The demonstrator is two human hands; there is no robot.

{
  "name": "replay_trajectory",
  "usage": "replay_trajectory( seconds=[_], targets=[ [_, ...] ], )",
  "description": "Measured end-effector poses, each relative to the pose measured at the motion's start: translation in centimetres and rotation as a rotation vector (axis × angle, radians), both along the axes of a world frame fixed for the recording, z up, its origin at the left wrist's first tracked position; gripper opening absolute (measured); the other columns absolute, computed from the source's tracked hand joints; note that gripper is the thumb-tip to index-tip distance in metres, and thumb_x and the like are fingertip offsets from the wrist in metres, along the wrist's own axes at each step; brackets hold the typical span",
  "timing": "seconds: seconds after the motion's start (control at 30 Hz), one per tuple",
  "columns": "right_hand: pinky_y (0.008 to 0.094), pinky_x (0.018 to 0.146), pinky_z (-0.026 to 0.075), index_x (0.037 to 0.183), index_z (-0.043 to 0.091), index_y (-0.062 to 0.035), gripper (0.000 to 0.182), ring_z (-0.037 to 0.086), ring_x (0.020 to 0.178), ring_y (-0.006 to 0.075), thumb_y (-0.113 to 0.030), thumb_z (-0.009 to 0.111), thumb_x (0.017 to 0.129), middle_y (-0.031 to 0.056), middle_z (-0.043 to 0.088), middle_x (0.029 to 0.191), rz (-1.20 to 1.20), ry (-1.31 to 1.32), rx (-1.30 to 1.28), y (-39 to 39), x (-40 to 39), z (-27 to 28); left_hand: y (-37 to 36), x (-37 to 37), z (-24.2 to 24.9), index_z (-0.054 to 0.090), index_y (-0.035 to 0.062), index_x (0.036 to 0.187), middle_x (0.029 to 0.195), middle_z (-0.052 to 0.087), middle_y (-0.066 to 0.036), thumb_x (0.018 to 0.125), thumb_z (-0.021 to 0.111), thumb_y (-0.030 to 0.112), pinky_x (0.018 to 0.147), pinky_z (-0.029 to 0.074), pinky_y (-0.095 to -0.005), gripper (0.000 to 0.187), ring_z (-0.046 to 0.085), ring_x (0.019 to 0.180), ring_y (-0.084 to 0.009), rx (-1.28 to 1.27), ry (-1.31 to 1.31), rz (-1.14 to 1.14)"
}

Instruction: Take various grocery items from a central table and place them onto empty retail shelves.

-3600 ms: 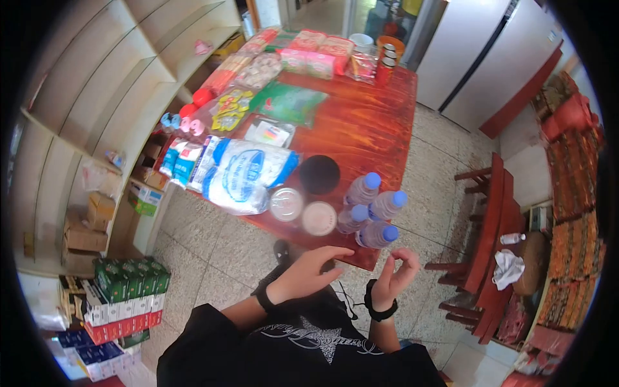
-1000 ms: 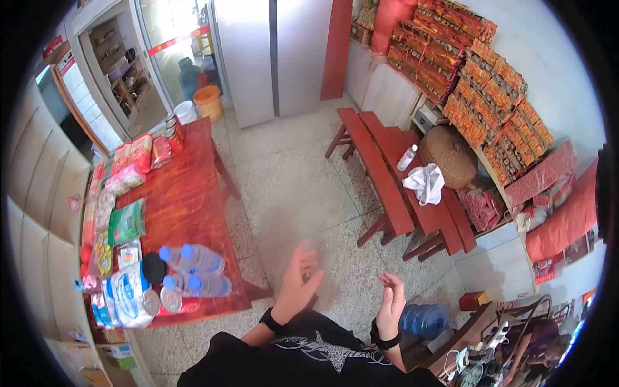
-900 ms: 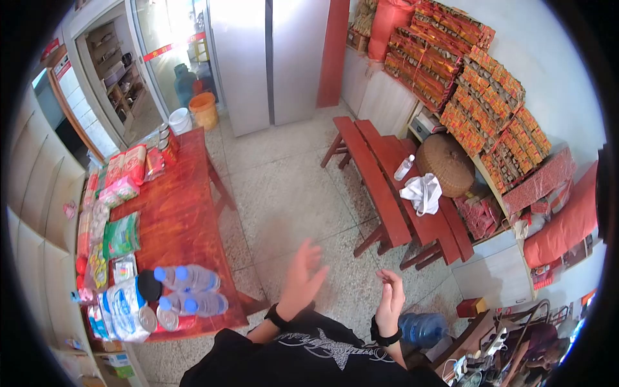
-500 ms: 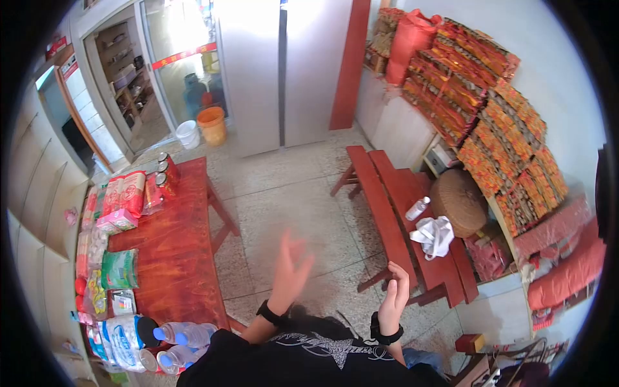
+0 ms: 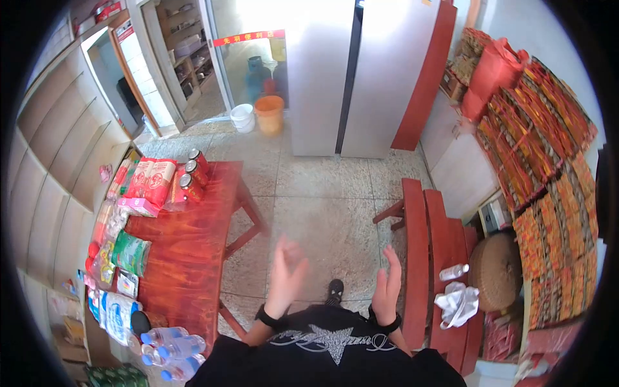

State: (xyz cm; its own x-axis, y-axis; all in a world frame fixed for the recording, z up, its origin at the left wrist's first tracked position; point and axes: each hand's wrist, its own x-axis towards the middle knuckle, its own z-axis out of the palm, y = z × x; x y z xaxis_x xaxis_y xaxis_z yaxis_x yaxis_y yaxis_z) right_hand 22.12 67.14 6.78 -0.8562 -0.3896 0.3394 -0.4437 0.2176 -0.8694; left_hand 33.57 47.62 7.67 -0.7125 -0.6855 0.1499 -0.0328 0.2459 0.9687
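Between the left bench (image 5: 180, 264) and the low red benches (image 5: 414, 258) on my right, both hands hang in mid-air over the floor (image 5: 316, 226), nothing visible in either. Left hand (image 5: 285, 277): blurred, thumb and fingers parted wide, nearer the left bench's edge. Right hand (image 5: 387, 290): fingers up, slightly curled, thumb set apart; beside the low red benches, no contact that I can make out. Nearest loose items to it: a white bundle (image 5: 456, 304) and, just beyond, a lone bottle (image 5: 454, 271) on its side, both on the low red benches, a woven basket (image 5: 496, 271) beside them. White bundle looks soft, crumpled and light, likely to sag; I judge a handful of the gathered middle the surest hold. Lone bottle looks smooth, perhaps slippery and apt to roll; best taken around the body. Nearest to the left hand: blue-capped clear bottles (image 5: 184, 347), clustered at the near end of the left bench. Thin plastic by the look of it, so likely to dent under a hard squeeze; weight depends on the fill, which I cannot tell. Sensible grip: around the body, or just under the cap.
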Motion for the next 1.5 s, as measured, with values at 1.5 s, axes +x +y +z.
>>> replay_trajectory(
  seconds=[1.5],
  targets=[
    [0.0392, 0.102, 0.038, 0.130, 0.045, 0.0021, 0.054, 0.051, 0.120, 0.0338, -0.018, 0.066, 0.085, 0.0207, 0.053, 0.128, 1.291, 0.010, 0.130, -51.8, -18.1, 0.4, -31.5, -7.9, -1.9, 0.036, -0.0047, 0.138, 0.137, 0.045, -0.025, 0.087, 0.065, 0.022, 0.102, 0.040, -0.0405, 0.064, 0.047, 0.125, -0.0366, 0.042, -0.130, 0.880]
  ],
)
